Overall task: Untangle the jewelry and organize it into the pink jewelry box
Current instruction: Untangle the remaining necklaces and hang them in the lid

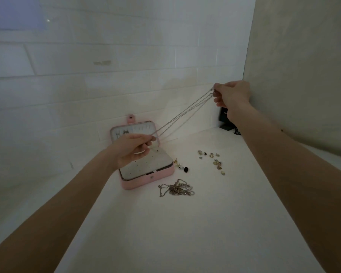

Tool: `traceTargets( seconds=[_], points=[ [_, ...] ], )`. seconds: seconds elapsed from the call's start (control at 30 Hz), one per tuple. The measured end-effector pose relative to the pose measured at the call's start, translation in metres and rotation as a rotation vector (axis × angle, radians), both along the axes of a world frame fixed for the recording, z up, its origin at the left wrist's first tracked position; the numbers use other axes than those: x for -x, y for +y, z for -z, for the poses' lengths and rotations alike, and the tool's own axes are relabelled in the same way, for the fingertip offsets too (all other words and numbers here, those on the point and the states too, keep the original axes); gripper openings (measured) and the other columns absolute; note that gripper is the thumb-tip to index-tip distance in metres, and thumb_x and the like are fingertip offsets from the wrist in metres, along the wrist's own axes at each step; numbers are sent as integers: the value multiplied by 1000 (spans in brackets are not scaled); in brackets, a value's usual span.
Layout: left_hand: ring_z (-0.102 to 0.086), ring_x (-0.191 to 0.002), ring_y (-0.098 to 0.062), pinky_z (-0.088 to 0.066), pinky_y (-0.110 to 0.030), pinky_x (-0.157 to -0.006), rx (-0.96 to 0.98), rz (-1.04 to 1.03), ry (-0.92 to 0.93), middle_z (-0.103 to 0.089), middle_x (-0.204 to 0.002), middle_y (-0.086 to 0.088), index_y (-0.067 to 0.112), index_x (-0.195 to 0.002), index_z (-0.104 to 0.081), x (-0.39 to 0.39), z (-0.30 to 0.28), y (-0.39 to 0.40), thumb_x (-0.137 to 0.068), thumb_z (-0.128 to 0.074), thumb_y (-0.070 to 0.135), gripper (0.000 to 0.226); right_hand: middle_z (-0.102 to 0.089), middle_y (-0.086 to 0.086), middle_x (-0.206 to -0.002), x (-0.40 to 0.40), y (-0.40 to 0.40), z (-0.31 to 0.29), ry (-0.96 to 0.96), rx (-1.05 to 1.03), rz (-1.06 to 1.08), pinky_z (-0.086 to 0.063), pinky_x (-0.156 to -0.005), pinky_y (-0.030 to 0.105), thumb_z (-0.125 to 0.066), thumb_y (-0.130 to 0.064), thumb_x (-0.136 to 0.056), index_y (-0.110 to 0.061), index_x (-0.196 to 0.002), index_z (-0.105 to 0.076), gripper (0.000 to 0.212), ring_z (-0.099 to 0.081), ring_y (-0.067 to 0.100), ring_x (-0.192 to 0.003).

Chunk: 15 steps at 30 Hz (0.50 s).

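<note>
Thin silver chains [185, 115] stretch taut through the air between my two hands. My left hand [131, 150] pinches their lower end just above the open pink jewelry box [161, 177]. My right hand [231, 94] pinches the upper end, raised near the wall corner. The box stands open on the white counter, its lid upright against the tiled wall and its inner panel dotted with small holes. A tangled heap of chains [177, 189] lies on the counter right of the box.
Small earrings and charms [213, 160] are scattered on the counter to the right, with a few more pieces [182, 167] beside the box. A dark object [224, 119] stands in the back corner behind my right wrist. White tiled wall behind, plain wall on the right.
</note>
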<state>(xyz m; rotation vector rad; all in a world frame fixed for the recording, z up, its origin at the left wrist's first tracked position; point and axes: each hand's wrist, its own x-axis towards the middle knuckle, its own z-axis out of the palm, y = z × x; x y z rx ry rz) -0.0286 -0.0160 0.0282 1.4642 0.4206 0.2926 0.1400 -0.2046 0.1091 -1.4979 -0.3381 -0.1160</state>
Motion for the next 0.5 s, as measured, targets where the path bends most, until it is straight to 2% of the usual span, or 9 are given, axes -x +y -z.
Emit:
traceTargets(
  seconds=[0.13, 0.2, 0.33, 0.5],
  points=[
    [-50, -46, -1, -54, -16, -60, 64, -117, -39, -57, -61, 3, 5, -82, -67, -1, -7, 12, -90, -59, 11, 13, -59, 7, -63, -6, -2, 12, 52, 15, 0, -45, -40, 16, -65, -9, -86, -7, -67, -57, 20, -52, 8, -40],
    [-51, -48, -2, -55, -16, -61, -5, -159, -47, -58, -60, 3, 6, -84, -68, 0, -14, 14, -90, -59, 12, 13, -58, 9, -62, -6, -3, 16, 72, -10, -21, -46, -40, 15, -66, -6, -85, -5, -66, -55, 22, -53, 7, -35],
    [-59, -55, -2, -54, -16, -66, -329, -136, 46, -66, -67, 5, 10, -84, -70, 1, -22, 16, -89, -60, 16, 13, -58, 12, -66, -2, -5, 14, 103, -41, -143, -46, -41, 15, -66, -4, -85, 0, -77, -58, 12, -54, 7, -35],
    [-64, -61, -3, -54, -16, -65, -318, -104, 52, -71, -74, 3, 9, -87, -70, -2, -24, 12, -90, -59, 16, 13, -58, 8, -64, 4, -7, -4, 52, -18, -166, -42, -41, 14, -63, -8, -87, -5, -70, -58, 18, -51, 9, -42]
  ],
)
